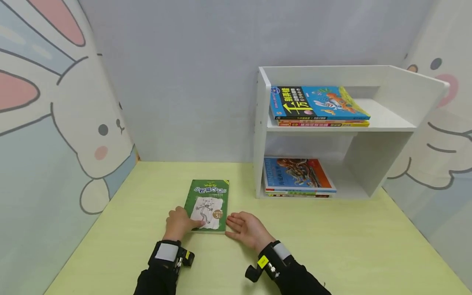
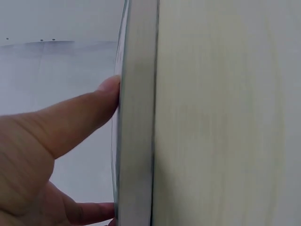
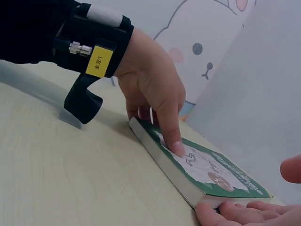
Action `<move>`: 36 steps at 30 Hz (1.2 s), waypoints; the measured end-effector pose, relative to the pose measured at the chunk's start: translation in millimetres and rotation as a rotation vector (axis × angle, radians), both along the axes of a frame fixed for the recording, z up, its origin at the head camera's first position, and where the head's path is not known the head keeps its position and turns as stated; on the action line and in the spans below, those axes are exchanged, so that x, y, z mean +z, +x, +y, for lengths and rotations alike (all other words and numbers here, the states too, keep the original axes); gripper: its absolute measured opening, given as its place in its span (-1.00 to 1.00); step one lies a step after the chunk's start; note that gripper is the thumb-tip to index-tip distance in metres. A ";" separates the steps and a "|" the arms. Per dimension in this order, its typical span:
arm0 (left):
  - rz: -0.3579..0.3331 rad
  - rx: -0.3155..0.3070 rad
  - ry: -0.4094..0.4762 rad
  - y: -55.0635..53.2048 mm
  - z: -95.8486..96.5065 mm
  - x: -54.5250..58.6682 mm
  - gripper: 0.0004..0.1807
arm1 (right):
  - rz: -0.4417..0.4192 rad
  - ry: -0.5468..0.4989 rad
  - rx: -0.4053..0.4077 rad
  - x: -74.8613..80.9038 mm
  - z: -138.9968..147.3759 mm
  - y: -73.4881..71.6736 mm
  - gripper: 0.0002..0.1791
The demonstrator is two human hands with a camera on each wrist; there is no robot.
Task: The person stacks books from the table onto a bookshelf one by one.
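Note:
A green paperback book (image 1: 206, 207) with a white drawing panel on its cover lies flat on the pale yellow table. My left hand (image 1: 179, 223) grips it by the left side, thumb on the cover and the other fingers along the edge. The left wrist view shows that thumb (image 2: 84, 113) against the cover, with the page edges (image 2: 136, 113) running beside it. At the book's right edge rests my right hand (image 1: 248, 230), palm turned up and fingers loosely extended. In the right wrist view these fingers (image 3: 249, 214) lie right at the book's near corner.
A white two-level shelf (image 1: 261, 135) stands at the back right. Its upper level holds a stack of books (image 1: 321, 104), and its lower level another stack (image 1: 298, 176). Walls with cartoon rabbit prints (image 1: 99, 135) border the table (image 1: 121, 246) at left and right.

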State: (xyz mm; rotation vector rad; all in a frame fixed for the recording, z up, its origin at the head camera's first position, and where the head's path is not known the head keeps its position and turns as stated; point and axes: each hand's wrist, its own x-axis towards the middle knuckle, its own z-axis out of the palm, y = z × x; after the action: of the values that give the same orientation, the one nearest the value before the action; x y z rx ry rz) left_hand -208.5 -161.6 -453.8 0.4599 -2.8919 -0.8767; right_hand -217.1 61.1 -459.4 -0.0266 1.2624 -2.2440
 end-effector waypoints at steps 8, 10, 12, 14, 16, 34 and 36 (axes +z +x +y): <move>-0.006 -0.046 0.073 4.1 0.3 -2.5 -0.21 | -0.047 -0.006 0.034 -3.9 15.7 -1.9 -0.35; -0.011 -0.058 0.118 3.9 -1.4 -1.9 -0.26 | -0.047 -0.003 0.033 -4.0 18.0 -2.5 -0.35; -0.015 -0.069 0.151 3.4 -3.1 -2.1 -0.31 | -0.049 0.002 0.025 -4.4 19.8 -2.9 -0.34; -0.028 -0.067 0.181 2.5 -4.5 -3.3 -0.35 | -0.051 0.012 0.020 -4.3 21.1 -2.9 -0.35; -0.050 -0.065 0.210 1.2 -6.2 -6.0 -0.38 | -0.051 0.013 0.018 -5.0 22.3 -2.5 -0.35; -0.082 -0.167 0.972 12.9 11.3 -15.8 -0.37 | -0.042 0.021 0.030 -6.3 18.0 1.7 -0.42; -0.074 -0.188 0.975 17.4 17.6 -12.7 -0.32 | 0.012 0.064 0.027 -4.9 17.1 3.2 -0.42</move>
State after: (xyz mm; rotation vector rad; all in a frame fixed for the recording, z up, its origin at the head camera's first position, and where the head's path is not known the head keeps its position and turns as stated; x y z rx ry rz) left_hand -191.0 -144.0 -466.5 0.2563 -2.3779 -2.3126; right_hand -213.9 78.1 -464.3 -0.0328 1.3318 -2.1819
